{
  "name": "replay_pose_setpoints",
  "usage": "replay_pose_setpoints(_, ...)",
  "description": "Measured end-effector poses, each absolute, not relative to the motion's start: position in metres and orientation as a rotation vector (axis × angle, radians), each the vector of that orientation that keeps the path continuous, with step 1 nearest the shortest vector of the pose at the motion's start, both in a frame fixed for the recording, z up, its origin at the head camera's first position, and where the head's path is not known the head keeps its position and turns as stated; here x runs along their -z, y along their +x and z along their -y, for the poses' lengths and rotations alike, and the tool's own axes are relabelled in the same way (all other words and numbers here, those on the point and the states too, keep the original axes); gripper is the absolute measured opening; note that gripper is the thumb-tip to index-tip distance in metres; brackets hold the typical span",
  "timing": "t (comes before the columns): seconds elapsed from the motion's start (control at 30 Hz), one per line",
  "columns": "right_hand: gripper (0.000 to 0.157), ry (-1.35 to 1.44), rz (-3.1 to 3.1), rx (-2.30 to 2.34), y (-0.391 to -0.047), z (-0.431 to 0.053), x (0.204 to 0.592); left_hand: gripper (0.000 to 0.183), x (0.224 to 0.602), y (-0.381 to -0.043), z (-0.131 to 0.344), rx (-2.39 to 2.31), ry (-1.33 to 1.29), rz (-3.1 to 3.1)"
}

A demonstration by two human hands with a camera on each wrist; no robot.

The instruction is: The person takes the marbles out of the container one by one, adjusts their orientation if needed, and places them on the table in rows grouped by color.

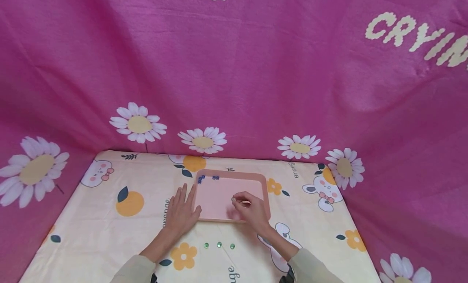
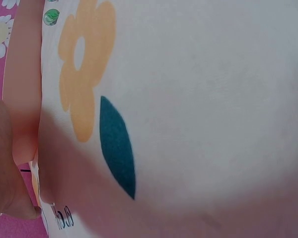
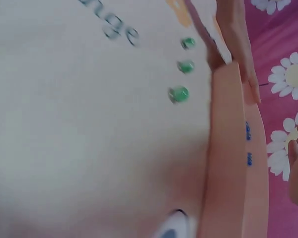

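Note:
A pink tray point(image 1: 266, 197) lies on the cloth, several small blue marbles point(image 1: 215, 178) along its far left corner and far side. My left hand point(image 1: 180, 213) rests with fingers spread at the tray's left edge; part of it shows in the left wrist view. Above the tray's right half, my right hand point(image 1: 253, 212) pinches a small shiny marble point(image 1: 233, 199) between thumb and fingertips; its colour is hard to tell. Three green marbles point(image 1: 219, 245) sit in a row on the cloth in front of the tray, also visible in the right wrist view.
The table is covered by a cream cloth point(image 1: 98, 222) printed with oranges, flowers and rabbits. Behind and at both sides hangs a magenta curtain point(image 1: 248, 92) with daisies. The tray's raised rim runs all round it.

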State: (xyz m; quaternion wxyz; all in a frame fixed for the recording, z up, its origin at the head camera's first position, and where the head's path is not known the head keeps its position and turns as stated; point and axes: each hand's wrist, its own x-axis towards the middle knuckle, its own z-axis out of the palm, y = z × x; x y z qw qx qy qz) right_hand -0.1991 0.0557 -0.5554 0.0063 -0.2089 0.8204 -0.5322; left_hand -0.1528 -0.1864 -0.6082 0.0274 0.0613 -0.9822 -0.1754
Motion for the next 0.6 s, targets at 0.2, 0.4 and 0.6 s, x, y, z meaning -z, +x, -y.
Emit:
replay_pose_setpoints(0.2, 0.016, -0.536, -2.505, 1.683, -0.176, -0.067, 0.563, 0.077, 0.607, -0.154, 0.186, 0.543, 0.179, 3.045)
replay_pose_setpoints(0.4, 0.012, -0.493, -2.555, 1.646, -0.160, -0.079, 0.570, 0.077, 0.604, -0.152, 0.187, 0.590, 0.183, 3.032)
replay_pose_setpoints(0.6, 0.018, -0.556, -2.631, 1.544, -0.144, -0.096, 0.583, 0.078, 0.605, -0.152, 0.186, 0.577, 0.181, 3.045)
